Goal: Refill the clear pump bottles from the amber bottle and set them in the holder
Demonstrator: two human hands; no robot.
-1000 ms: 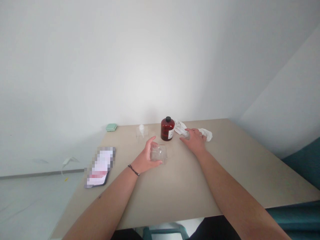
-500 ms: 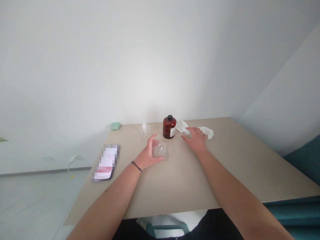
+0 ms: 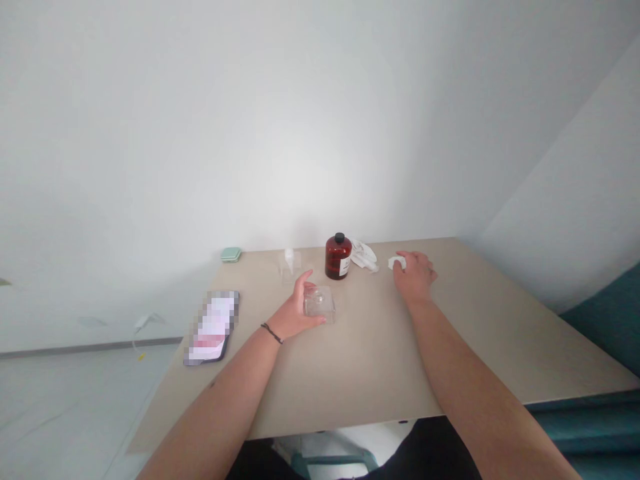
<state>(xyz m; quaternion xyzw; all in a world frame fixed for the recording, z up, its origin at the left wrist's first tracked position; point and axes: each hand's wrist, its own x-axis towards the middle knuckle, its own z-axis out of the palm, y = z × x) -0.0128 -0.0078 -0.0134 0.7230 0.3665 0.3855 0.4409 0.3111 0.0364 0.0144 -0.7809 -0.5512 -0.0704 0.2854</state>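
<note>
My left hand (image 3: 300, 307) is wrapped round the near-left side of a clear square container (image 3: 321, 304), thumb at its near edge and fingers at its far edge. The container stands on the table. Farther right, my right hand (image 3: 417, 275) is curled over a crumpled white tissue (image 3: 397, 263); part of the tissue shows past the thumb, and the rest is hidden under the fingers. Between the hands, toward the wall, stands a dark red-brown bottle (image 3: 338, 259) with a black cap and white label. A second crumpled white tissue (image 3: 364, 255) lies just right of the bottle.
A clear holder (image 3: 296, 265) with a white-topped piece in it stands behind my left hand. At the back left corner lies a small green case (image 3: 231, 254). A phone (image 3: 213, 327) with a blurred screen lies along the left edge. The wall (image 3: 320, 133) borders the table's back.
My right hand has moved right, away from the tissue beside the bottle, and now covers the other tissue. My left hand keeps its hold on the clear container, nearly unmoved.
</note>
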